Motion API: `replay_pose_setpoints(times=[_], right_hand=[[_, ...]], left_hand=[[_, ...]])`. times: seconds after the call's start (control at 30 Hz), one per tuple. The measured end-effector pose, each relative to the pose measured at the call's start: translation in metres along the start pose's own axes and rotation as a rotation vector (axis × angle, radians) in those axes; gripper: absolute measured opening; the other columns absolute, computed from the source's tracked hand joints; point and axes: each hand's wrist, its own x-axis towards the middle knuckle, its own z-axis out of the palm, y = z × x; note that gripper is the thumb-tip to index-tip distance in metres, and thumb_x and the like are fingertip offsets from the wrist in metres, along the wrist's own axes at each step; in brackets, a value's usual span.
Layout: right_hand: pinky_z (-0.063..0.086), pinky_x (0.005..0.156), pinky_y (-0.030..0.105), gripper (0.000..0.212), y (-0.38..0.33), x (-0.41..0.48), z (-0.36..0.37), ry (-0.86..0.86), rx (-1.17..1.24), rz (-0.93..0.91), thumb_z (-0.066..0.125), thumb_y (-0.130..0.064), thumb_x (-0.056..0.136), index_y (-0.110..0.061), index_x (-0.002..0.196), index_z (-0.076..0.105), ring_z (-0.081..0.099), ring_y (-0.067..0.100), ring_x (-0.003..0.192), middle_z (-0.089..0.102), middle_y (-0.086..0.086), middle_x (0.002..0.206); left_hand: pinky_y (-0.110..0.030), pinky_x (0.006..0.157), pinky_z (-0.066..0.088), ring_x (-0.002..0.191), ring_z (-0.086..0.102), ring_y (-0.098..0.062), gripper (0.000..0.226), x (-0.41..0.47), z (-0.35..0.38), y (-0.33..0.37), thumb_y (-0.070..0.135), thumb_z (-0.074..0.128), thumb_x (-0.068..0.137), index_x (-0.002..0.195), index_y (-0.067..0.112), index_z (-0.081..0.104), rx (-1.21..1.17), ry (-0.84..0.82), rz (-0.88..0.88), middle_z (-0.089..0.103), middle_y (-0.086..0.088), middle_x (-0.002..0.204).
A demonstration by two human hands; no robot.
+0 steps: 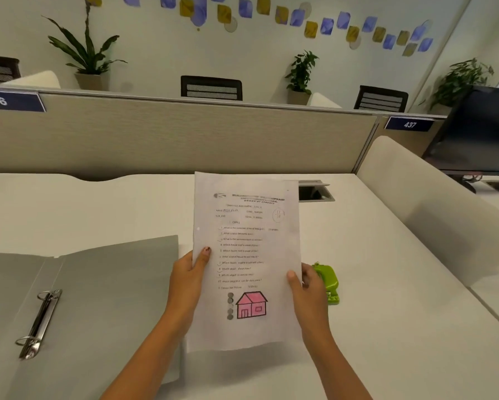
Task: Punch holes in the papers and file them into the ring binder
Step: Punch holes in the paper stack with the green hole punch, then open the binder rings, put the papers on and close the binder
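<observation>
I hold a printed worksheet with a pink house drawing upright above the white desk. My left hand grips its left edge, thumb on the front. My right hand grips its right edge. A small hole shows near the sheet's left margin. A grey ring binder lies open flat on the desk to the left, its metal rings shut and bare. A green hole punch sits on the desk just right of my right hand, partly hidden behind it.
A beige partition runs along the desk's far edge. A cable hatch is set in the desk behind the sheet. A white divider rises on the right, with a dark monitor beyond it.
</observation>
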Motion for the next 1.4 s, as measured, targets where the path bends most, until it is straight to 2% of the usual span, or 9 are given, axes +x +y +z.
replay_pose_setpoints(times=[0.17,0.3,0.4,0.53,0.67,0.83,1.07,1.27,1.4], right_hand=[[0.044,0.059,0.017,0.011,0.009,0.003,-0.009,0.063,-0.014,0.053,0.061,-0.014,0.089,-0.025,0.093,0.061,0.062,0.007,0.079,0.063,-0.013,0.084],[0.042,0.061,0.014,0.018,0.023,0.009,-0.012,0.090,-0.106,0.116,0.068,-0.014,0.084,-0.015,0.102,0.068,0.062,0.012,0.078,0.066,-0.004,0.086],[0.045,0.069,0.020,0.020,0.033,0.012,-0.008,0.109,-0.170,0.149,0.068,-0.015,0.084,-0.011,0.104,0.070,0.063,0.018,0.083,0.069,0.001,0.090],[0.045,0.076,0.025,0.021,0.044,0.013,-0.002,0.132,-0.231,0.150,0.065,-0.012,0.085,-0.007,0.105,0.070,0.063,0.022,0.085,0.072,0.006,0.094],[0.042,0.075,0.024,0.022,0.049,0.012,-0.001,0.155,-0.295,0.128,0.061,-0.008,0.087,-0.005,0.108,0.067,0.057,0.020,0.083,0.070,0.011,0.099],[0.043,0.075,0.025,0.027,0.059,0.013,-0.002,0.145,-0.362,0.088,0.060,-0.004,0.087,-0.006,0.114,0.062,0.057,0.021,0.088,0.067,0.011,0.107],[0.049,0.086,0.045,0.037,0.053,0.007,0.005,0.220,-0.538,-0.266,0.065,0.000,0.080,-0.013,0.114,0.057,0.055,0.028,0.102,0.059,0.007,0.110],[0.037,0.085,0.015,0.028,0.007,-0.017,0.039,0.121,-0.409,-0.542,0.060,0.000,0.085,-0.017,0.107,0.061,0.053,0.015,0.100,0.058,-0.003,0.104],[0.041,0.084,0.011,0.025,-0.020,-0.044,0.077,0.022,-0.340,-0.654,0.061,-0.002,0.085,-0.018,0.104,0.063,0.056,0.009,0.096,0.061,-0.006,0.102]], left_hand=[[-0.041,0.078,0.057,0.085,0.072,-0.024,0.026,0.014,-0.006,-0.031,0.039,0.053,0.094,0.098,0.019,0.069,0.090,-0.025,-0.108,0.075,-0.002,0.093],[-0.028,0.059,0.046,0.073,0.064,-0.022,0.027,0.022,-0.006,-0.051,0.031,0.052,0.095,0.080,0.013,0.064,0.301,-0.020,-0.131,0.070,-0.004,0.082],[-0.028,0.060,0.049,0.075,0.066,-0.021,0.021,0.024,-0.004,-0.062,0.027,0.055,0.094,0.087,0.013,0.067,0.399,0.004,-0.127,0.071,-0.003,0.083],[-0.016,0.052,0.045,0.064,0.062,-0.011,0.012,0.026,-0.001,-0.071,0.019,0.062,0.090,0.083,0.011,0.067,0.479,0.069,-0.086,0.069,0.000,0.077],[-0.032,0.068,0.058,0.069,0.065,-0.017,0.007,0.026,-0.002,-0.079,0.011,0.066,0.086,0.091,0.006,0.068,0.456,0.128,-0.100,0.070,-0.007,0.079],[-0.028,0.072,0.053,0.079,0.064,-0.020,0.017,0.018,0.000,-0.079,0.006,0.063,0.087,0.103,0.003,0.065,0.481,0.161,-0.034,0.067,-0.008,0.091],[-0.001,0.067,0.040,0.087,0.065,-0.013,0.023,0.006,-0.008,-0.067,0.003,0.061,0.088,0.111,0.008,0.065,0.493,0.207,0.166,0.068,-0.004,0.103],[0.003,0.072,0.042,0.087,0.064,-0.002,0.017,-0.008,-0.033,-0.041,0.007,0.061,0.089,0.102,0.013,0.070,0.423,0.268,0.310,0.071,0.006,0.094],[-0.001,0.074,0.045,0.086,0.065,-0.005,0.012,-0.013,-0.064,-0.032,0.011,0.062,0.089,0.095,0.014,0.072,0.417,0.329,0.386,0.071,0.007,0.091]])
